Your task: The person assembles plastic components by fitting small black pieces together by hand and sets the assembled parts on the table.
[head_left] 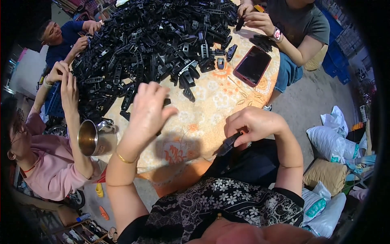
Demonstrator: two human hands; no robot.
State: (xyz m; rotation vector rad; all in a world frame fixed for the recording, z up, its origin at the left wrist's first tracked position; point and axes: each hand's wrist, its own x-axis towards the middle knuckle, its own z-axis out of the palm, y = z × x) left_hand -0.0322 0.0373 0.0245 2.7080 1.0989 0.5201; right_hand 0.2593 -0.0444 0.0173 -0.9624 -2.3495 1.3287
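My left hand (148, 112) is raised over the near edge of a big pile of black plastic parts (154, 38), fingers bent, with a small black piece partly showing behind them. Whether it grips that piece I cannot tell. My right hand (252, 124) is at the table's near edge, fingers closed on a long black plastic part (227, 145) that points down and left. The pile lies on a round table with an orange flowered cloth (211, 101).
A steel cup (91, 138) stands at the table's left edge. A dark phone in a red case (252, 65) lies right of the pile. Three other people sit around the table handling parts. White sacks (331, 142) lie on the floor at right.
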